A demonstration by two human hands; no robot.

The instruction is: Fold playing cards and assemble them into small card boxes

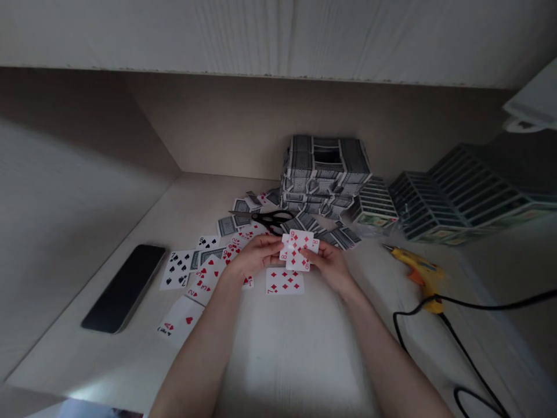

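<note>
Two red diamond playing cards (299,249) lie crossed between my hands, an upright one in front of a sideways one. My left hand (260,255) pinches the left end of the sideways card, and my right hand (329,264) grips the right side with its thumb on the front card. Just below them, a seven of diamonds (285,281) rests face up on the table. Left of my hands spread loose face-up cards, among them a seven of spades (176,270) and an ace of hearts (180,319).
Black scissors (274,219) lie among card pieces behind my hands. A structure of folded cards (326,168) stands at the back wall. A phone (124,288) is at the left. At the right are a yellow glue gun (420,273) with black cable and boxes of cards (461,194).
</note>
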